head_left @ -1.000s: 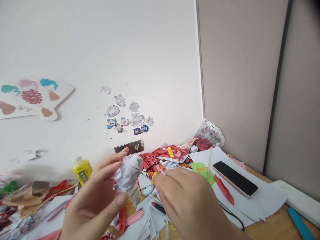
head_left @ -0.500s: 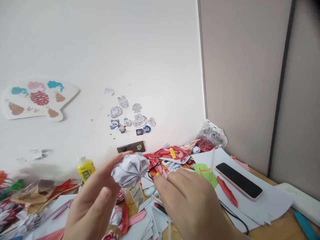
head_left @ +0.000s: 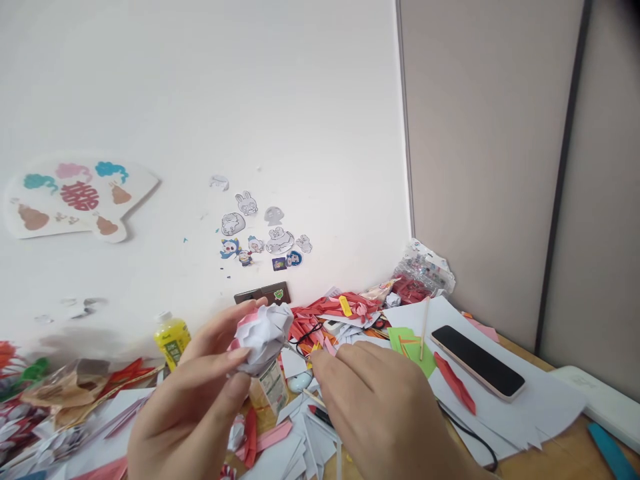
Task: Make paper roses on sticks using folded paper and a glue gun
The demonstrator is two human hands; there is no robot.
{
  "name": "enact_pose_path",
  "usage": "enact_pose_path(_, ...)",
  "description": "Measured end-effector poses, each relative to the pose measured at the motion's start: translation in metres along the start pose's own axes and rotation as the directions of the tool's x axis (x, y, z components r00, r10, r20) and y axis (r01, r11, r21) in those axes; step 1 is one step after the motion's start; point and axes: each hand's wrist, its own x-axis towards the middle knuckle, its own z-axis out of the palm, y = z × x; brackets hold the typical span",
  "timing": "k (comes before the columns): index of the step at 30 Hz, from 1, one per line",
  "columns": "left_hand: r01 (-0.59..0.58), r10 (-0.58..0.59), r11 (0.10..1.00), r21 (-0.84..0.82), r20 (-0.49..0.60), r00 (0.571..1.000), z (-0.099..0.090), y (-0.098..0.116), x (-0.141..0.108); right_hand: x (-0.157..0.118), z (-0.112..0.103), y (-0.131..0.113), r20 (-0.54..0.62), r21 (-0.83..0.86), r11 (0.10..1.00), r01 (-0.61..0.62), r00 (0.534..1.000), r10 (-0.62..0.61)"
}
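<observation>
A folded white paper ball with some pink at its upper left is held in my left hand, the thumb and fingers around its left side. Just right of the ball, my right hand is closed with its back toward me; its fingertips are turned away, and what they hold, if anything, is hidden. Below and between the hands lie white paper strips, red and pink folded pieces and a small box.
A phone lies on white sheets at the right. A yellow bottle stands behind my left hand. Red strips are heaped along the wall. A blue item lies at the lower right edge.
The paper ball has turned in my left hand, so its gathered centre no longer shows and pink does. My left thumb and fingers have moved in around it. My right hand is nearly unmoved.
</observation>
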Motion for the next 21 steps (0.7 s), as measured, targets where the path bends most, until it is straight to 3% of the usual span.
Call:
enact_pose_path(4,-0.125,0.125,0.992,0.009,0.008,0.992,0.005,0.005,-0.001,0.001,-0.001,0.002,0.029,0.079,0.996,-0.045,0.999,0.042)
enact_pose_path(11,-0.143,0.145,0.989,-0.044,0.041,0.989,-0.003,0.001,-0.001,0.002,-0.005,0.003,0.140,0.256,0.957,-0.134,0.985,0.100)
enact_pose_path(17,0.010,-0.011,1.000,0.016,0.025,1.000,-0.016,-0.007,-0.002,0.002,-0.007,0.003,0.175,0.379,0.909,-0.172,0.978,0.113)
enact_pose_path(21,0.015,-0.021,0.998,0.059,0.089,0.996,-0.010,-0.005,0.000,0.002,-0.007,0.004,0.172,0.341,0.924,-0.174,0.978,0.121)
